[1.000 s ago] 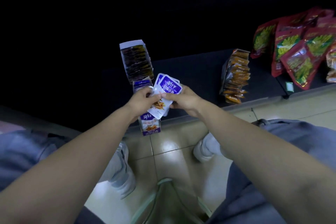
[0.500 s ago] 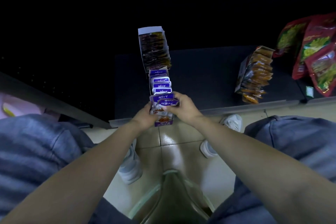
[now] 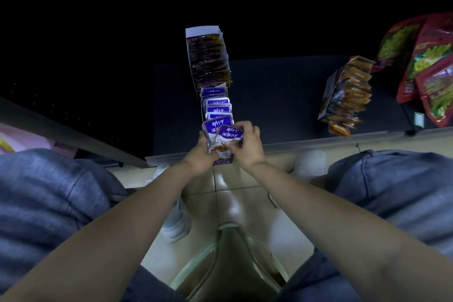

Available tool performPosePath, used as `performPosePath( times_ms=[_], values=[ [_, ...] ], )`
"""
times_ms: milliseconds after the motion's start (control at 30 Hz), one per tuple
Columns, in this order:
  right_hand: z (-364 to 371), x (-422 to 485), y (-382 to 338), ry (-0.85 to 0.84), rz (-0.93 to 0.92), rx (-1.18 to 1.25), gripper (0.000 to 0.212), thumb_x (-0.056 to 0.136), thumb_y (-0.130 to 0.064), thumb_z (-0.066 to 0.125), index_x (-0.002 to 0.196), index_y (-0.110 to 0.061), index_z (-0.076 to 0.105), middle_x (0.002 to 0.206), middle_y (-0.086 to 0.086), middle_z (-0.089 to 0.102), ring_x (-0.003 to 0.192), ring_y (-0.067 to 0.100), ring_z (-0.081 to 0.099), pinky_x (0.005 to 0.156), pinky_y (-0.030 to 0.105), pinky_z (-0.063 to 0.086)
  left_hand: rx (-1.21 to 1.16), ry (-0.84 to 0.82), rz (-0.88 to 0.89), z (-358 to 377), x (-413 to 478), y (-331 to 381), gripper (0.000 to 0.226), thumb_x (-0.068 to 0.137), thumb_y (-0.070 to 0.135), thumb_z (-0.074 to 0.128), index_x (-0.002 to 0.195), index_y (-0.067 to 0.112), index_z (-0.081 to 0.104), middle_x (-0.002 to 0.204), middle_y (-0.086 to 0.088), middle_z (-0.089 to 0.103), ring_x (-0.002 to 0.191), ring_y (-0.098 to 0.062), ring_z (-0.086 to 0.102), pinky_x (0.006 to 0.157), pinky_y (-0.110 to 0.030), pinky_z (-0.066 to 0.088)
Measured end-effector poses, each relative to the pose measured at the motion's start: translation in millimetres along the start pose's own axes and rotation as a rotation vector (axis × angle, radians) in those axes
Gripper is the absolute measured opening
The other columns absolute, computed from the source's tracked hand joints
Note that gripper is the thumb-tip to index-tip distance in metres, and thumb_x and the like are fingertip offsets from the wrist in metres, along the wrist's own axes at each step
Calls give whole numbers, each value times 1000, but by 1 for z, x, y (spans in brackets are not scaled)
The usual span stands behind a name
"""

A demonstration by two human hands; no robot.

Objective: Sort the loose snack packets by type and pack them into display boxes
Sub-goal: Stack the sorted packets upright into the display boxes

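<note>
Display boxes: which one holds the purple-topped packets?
The front box, nearest the shelf edge. The box behind it holds dark packets; the tilted box on the right holds orange ones.

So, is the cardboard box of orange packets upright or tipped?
Tipped: the cardboard box leans sideways, its orange packets fanning out.

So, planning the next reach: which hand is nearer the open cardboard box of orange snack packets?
Right. The right hand pinches purple-and-white snack packets, left of the orange-packet cardboard box; the left hand holds the same packets, further left.
</note>
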State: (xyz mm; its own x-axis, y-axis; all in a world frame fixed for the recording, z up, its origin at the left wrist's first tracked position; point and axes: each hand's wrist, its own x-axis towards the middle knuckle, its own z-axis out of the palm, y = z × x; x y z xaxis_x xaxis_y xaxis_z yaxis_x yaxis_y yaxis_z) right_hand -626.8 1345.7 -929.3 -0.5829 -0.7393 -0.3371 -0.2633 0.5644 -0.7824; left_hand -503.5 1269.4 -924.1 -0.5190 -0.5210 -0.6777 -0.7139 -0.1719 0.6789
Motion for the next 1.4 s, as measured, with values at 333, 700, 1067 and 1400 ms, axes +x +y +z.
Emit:
performPosePath(
  times_ms=[333, 700, 1067, 1400],
  values=[
    [-11, 6, 7, 1, -175, -239, 44, 92, -10, 59, 136, -12, 50, 125, 13, 53, 114, 23, 54, 83, 22, 43, -33, -29, 66, 0, -2, -8, 84, 91, 11, 60, 152, 25, 4, 134, 2, 50, 121, -13, 50, 99, -31, 44],
    [-3, 6, 6, -11, 164, -79, 42, 88, -25, 67, 121, -2, 54, 124, 14, 61, 113, 25, 58, 82, 25, 43, 66, -38, -3, 11, -2, -7, 108, 89, 22, 62, 147, 24, -28, 160, -10, -17, 146, -30, -15, 119, -52, 11],
    [-7, 5, 6, 24, -39, -213, 43, 89, -22, 65, 126, -10, 47, 116, 12, 65, 105, 26, 63, 78, 32, 49, -81, -8, 63, 5, 7, -13, 93, 81, 14, 69, 148, 24, 5, 139, -3, 44, 126, -18, 48, 104, -42, 45],
    [-5, 5, 10, 12, -21, -301, 36, 90, -20, 63, 117, -6, 45, 114, 14, 64, 102, 30, 63, 73, 32, 47, 27, 63, 9, 16, 16, -15, 102, 91, 24, 61, 149, 20, -23, 159, -13, -5, 147, -29, 6, 117, -45, 21]
  ],
)
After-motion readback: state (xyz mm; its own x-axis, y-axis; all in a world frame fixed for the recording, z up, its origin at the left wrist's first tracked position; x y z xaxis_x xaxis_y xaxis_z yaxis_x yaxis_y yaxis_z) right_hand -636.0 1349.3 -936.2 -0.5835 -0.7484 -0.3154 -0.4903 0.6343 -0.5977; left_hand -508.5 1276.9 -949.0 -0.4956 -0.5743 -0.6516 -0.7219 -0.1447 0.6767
